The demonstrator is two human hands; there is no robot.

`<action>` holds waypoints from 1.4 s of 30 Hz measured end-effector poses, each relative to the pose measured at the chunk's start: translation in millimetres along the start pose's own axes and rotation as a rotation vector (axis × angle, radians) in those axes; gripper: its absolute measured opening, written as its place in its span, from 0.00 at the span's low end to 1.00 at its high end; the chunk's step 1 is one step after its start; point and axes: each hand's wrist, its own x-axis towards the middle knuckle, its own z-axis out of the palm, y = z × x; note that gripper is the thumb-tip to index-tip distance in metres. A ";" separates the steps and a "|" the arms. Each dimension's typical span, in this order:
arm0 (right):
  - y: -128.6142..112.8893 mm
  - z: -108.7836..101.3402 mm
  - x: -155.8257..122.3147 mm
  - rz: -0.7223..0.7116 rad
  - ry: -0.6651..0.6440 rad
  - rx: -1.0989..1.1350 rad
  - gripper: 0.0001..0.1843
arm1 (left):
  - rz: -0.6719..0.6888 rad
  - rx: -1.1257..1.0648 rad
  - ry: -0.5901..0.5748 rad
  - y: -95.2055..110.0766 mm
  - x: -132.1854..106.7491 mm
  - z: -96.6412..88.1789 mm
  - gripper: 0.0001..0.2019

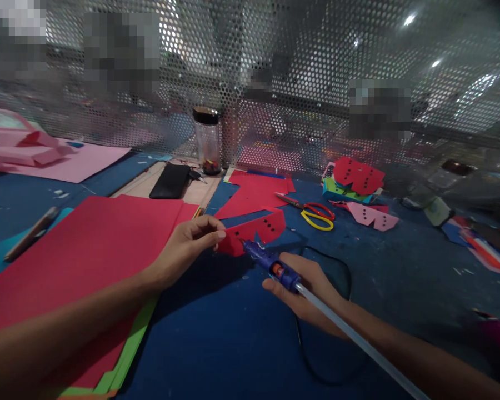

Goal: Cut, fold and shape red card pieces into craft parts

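Between thumb and fingers, my left hand (191,244) pinches the left end of a red paper cutout (269,223) with a notch in its lower edge and several black dots. Wrapped round a blue glue gun (264,256) is my right hand (312,286). The gun's tip points up and left, at the cutout near its dots; whether it touches the paper I cannot tell. A long translucent glue stick (350,330) sticks out of the back of the gun toward the lower right. A black cord (348,272) loops on the table beside my right hand.
A stack of red paper (95,239) lies at left, with green sheets under it. Scissors (312,214) with red and yellow handles lie beyond the cutout. Farther back are a lidded jar (208,141), a black phone-like object (170,181), finished-looking dotted cutouts (358,176) and a perforated metal screen (291,83).
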 end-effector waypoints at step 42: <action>-5.2 -3.9 1.1 0.081 -0.005 0.100 0.22 | -0.010 0.021 -0.001 3.8 2.7 0.0 0.08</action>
